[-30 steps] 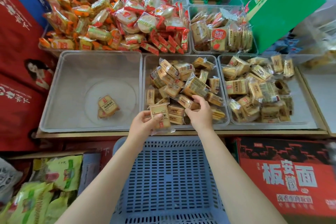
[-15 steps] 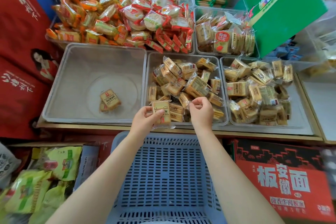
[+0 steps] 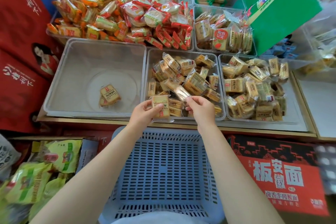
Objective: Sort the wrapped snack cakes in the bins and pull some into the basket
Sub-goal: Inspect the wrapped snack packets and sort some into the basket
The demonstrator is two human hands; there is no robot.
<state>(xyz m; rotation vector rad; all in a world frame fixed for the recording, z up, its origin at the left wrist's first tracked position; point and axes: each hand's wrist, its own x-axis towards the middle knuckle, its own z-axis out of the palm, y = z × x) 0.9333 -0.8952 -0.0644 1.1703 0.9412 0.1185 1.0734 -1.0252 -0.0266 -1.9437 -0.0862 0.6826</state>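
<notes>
Now left hand (image 3: 143,113) grips one cake (image 3: 161,108), thumb across its face, over middle bin's (image 3: 183,52) near rim. Right hand (image 3: 201,110) pinches a blurred cake (image 3: 181,92) by its wrapper end, just above the pile. Blue basket (image 3: 163,171) below both wrists.

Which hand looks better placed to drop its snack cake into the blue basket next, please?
Probably the left hand: it holds its snack cake at the bin's near edge, just above the blue basket.
</notes>
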